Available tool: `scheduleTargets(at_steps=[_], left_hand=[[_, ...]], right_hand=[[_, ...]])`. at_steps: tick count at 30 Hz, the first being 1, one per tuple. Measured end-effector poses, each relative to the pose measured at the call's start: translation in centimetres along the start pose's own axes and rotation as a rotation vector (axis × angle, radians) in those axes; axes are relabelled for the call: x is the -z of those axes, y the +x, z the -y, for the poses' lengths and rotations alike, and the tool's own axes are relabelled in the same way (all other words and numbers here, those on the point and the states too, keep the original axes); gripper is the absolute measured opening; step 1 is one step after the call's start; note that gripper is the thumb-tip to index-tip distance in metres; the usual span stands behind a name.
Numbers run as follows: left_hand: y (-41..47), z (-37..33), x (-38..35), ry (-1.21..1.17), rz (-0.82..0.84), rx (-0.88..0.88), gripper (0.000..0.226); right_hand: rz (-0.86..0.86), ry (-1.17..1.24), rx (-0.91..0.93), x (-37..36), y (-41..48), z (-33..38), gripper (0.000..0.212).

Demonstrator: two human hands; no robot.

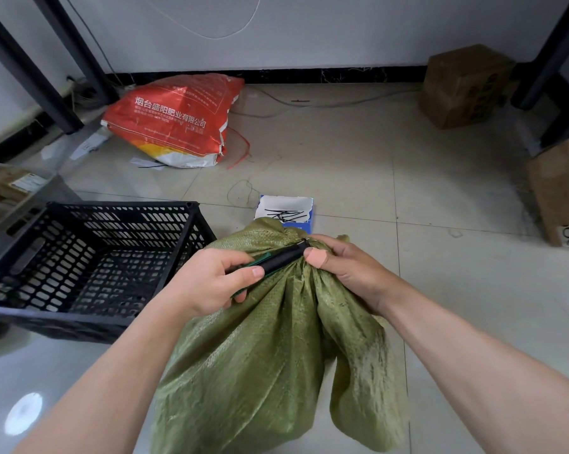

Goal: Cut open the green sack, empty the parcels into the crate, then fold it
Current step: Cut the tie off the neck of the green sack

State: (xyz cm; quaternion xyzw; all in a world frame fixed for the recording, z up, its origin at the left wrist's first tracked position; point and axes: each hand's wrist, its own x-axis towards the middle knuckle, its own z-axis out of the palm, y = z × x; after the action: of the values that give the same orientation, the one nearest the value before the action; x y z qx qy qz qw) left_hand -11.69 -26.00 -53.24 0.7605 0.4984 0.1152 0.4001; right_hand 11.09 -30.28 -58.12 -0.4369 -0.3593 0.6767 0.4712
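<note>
right hand [345,270] pinches the green sack [276,355] at its gathered neck, steadying it while left hand [211,283] grips what looks like a cutter [281,258] there; black crate [89,263] waits left.

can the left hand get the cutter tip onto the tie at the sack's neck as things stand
Probably yes: the left hand already has the cutter angled at the gathered neck of the green sack, which the right hand pinches, nothing between.

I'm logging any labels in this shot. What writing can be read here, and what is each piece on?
"烟台盛阳肥业有限公司": large white characters on the red sack by the wall.
Smaller lines on the red sack: too blurred to read.
Cardboard box at right: partial dark marks, not legible.
Green sack, black crate: no text.
</note>
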Motion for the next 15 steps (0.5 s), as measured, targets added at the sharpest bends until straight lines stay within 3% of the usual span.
scheduleTargets(at_steps=[6,9,11,15], left_hand=[[0.2,0.0,-0.4,0.002,-0.015,0.008,0.029],[0.4,-0.1,-0.8,0.062,-0.075,0.004,0.034],[0.6,-0.1,-1.3,0.214,-0.136,-0.052,0.039],[1.2,-0.3,-2.4,0.755,-0.268,-0.132,0.052]], right_hand=[[-0.006,0.087,0.029,-0.4,0.4,-0.1,0.020],[-0.080,-0.027,0.055,-0.7,0.6,0.1,0.012],[-0.144,-0.105,0.084,-0.8,0.7,0.2,0.012],[-0.220,-0.201,0.132,-0.8,0.9,0.4,0.018]])
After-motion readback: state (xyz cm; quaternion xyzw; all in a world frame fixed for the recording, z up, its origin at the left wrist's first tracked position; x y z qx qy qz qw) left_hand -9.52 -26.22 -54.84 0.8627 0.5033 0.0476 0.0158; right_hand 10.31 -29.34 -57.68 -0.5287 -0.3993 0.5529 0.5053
